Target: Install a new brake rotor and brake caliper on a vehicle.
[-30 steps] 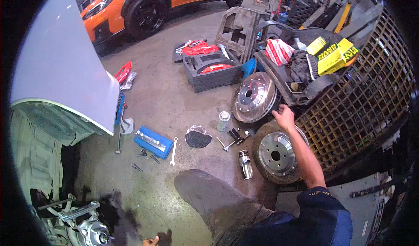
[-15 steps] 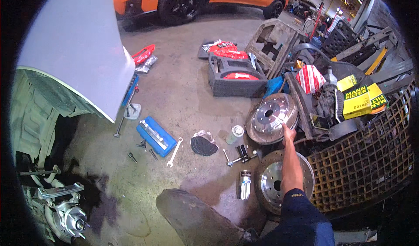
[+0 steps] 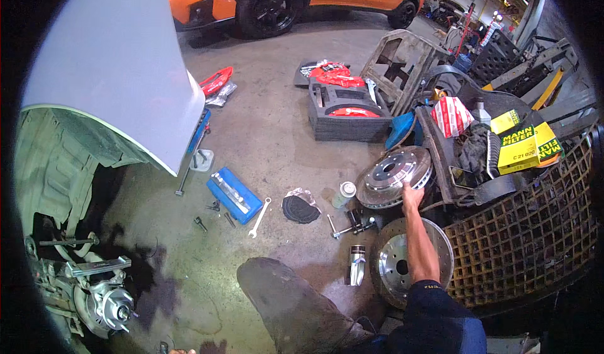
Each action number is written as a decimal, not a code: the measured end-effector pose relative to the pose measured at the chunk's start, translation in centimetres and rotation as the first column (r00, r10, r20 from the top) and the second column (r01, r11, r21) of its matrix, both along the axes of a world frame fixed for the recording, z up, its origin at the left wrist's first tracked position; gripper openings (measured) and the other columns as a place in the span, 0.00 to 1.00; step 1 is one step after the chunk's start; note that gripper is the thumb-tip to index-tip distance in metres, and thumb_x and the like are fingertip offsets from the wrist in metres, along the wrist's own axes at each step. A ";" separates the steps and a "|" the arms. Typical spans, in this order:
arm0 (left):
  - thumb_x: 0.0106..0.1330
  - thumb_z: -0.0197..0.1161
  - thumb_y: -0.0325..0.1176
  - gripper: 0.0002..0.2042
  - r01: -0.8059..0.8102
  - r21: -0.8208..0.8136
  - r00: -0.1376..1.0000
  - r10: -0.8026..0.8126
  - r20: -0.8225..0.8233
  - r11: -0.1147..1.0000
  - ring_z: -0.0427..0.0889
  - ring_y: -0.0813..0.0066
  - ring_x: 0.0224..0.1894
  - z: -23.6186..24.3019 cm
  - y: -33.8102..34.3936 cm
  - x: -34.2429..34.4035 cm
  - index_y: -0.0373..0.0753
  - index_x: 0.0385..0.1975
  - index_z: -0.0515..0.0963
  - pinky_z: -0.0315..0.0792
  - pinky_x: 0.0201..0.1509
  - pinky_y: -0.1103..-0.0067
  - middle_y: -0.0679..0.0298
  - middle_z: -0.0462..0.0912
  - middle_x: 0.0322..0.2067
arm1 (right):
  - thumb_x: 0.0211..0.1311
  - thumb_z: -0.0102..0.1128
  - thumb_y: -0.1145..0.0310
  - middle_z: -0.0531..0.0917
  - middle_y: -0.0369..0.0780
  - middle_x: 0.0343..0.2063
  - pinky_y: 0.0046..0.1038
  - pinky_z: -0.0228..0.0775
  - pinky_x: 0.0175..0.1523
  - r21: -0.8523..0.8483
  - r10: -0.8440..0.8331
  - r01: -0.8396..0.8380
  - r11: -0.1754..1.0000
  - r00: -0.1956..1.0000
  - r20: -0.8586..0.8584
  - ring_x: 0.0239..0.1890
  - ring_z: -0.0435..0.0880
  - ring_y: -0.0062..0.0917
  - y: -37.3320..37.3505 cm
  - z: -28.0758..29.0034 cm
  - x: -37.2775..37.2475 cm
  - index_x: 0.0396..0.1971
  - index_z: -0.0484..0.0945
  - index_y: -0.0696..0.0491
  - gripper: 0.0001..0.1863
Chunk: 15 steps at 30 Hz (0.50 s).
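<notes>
The right hand (image 3: 412, 197) grips the near edge of a brake disc (image 3: 393, 170), beyond a second disc (image 3: 385, 267) and right of a can (image 3: 345, 193). Its raised centre points upward; its outline stretches left to right. Both discs are round, shiny metal. One steel wrench (image 3: 260, 217) lies by one blue case (image 3: 236, 197). The left hand (image 3: 182, 351) barely shows; I cannot tell its state.

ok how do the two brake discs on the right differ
The right hand grips the far disc; no hand holds the near disc. The far disc is tilted, showing its vented edge; the near disc faces the camera more squarely. Both are round, with silver centres.
</notes>
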<state>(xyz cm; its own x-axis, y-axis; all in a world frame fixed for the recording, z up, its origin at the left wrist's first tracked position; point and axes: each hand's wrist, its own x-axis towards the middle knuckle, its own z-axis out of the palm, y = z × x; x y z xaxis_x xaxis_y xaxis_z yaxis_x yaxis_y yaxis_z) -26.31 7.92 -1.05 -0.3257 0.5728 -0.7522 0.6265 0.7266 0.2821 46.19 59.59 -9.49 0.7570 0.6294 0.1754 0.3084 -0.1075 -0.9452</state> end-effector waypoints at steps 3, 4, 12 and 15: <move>0.63 0.62 0.59 0.29 -0.040 -0.037 0.999 0.041 0.006 0.999 0.67 0.75 0.24 2.5 -0.9 -0.4 0.33 0.18 0.76 0.67 0.35 0.70 0.62 0.71 0.16 | 0.47 0.72 0.66 0.80 0.54 0.49 0.35 0.68 0.58 -0.197 -0.009 0.026 0.980 0.996 0.090 0.51 0.80 0.42 -1.0 1.1 0.2 0.54 0.69 0.67 0.35; 0.64 0.61 0.58 0.29 -0.089 -0.014 0.996 0.090 0.014 0.996 0.65 0.76 0.23 3.5 -0.7 0.1 0.34 0.16 0.74 0.65 0.32 0.69 0.65 0.68 0.15 | 0.47 0.72 0.64 0.80 0.54 0.49 0.35 0.69 0.57 -0.211 -0.001 0.027 0.977 0.992 0.124 0.52 0.80 0.43 -1.1 0.7 1.0 0.54 0.70 0.66 0.35; 0.65 0.64 0.48 0.21 -0.112 0.044 0.994 0.112 -0.007 0.993 0.69 0.80 0.18 5.6 -2.7 -2.7 0.37 0.16 0.76 0.64 0.22 0.75 0.69 0.73 0.14 | 0.47 0.70 0.64 0.82 0.52 0.47 0.35 0.69 0.57 -0.436 0.160 -0.082 0.896 0.976 0.146 0.51 0.81 0.42 -3.6 5.8 -1.5 0.53 0.72 0.64 0.33; 0.60 0.67 0.52 0.26 -0.177 0.114 0.984 0.175 0.022 0.978 0.61 0.83 0.18 6.7 -2.0 -2.1 0.39 0.10 0.68 0.58 0.20 0.75 0.73 0.64 0.11 | 0.47 0.69 0.62 0.81 0.53 0.48 0.36 0.68 0.57 -0.470 0.212 -0.110 0.876 0.962 0.171 0.52 0.80 0.43 -4.7 7.2 -3.6 0.53 0.72 0.63 0.33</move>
<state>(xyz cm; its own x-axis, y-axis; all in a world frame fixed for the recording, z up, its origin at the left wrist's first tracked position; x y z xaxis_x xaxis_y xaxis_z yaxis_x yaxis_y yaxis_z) -28.43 5.92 5.66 -0.4205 0.5905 -0.6888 0.4879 0.7873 0.3771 42.57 54.92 -2.26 0.6155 0.7880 -0.0142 0.5448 -0.4383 -0.7149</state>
